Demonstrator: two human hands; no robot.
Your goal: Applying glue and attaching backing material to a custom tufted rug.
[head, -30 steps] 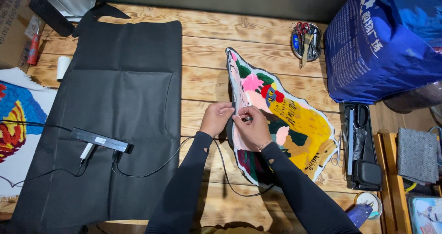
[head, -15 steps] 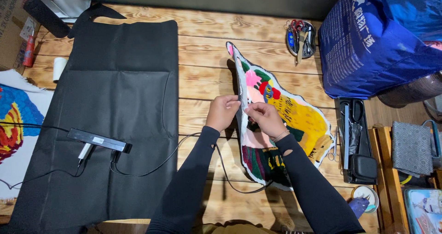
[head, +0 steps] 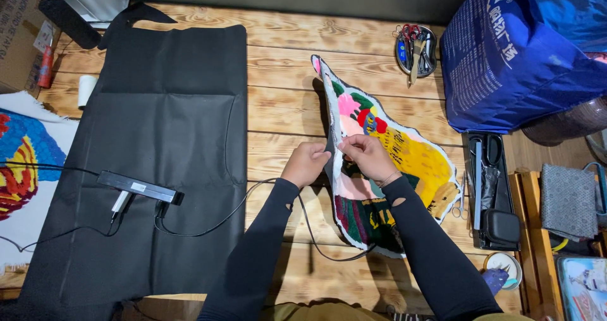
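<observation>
A colourful tufted rug piece (head: 411, 163) with pink, yellow, green and red areas lies on the wooden table (head: 284, 106). Its left edge is lifted upright. My left hand (head: 306, 164) pinches that raised edge from the left side. Opposite it, my right hand (head: 368, 157) grips the same edge from the right, fingers on the pile side. Both arms wear black sleeves.
A large black fabric sheet (head: 152, 157) covers the table's left, with a black power strip (head: 138, 187) and cable on it. A blue bag (head: 525, 49) sits at the back right. A tin of scissors (head: 415, 48), a black tool tray (head: 490, 194) and another rug (head: 22, 169) lie around.
The rug's left edge has been lifted and stood up between my hands, and both hands shifted slightly along it. The view moved a little.
</observation>
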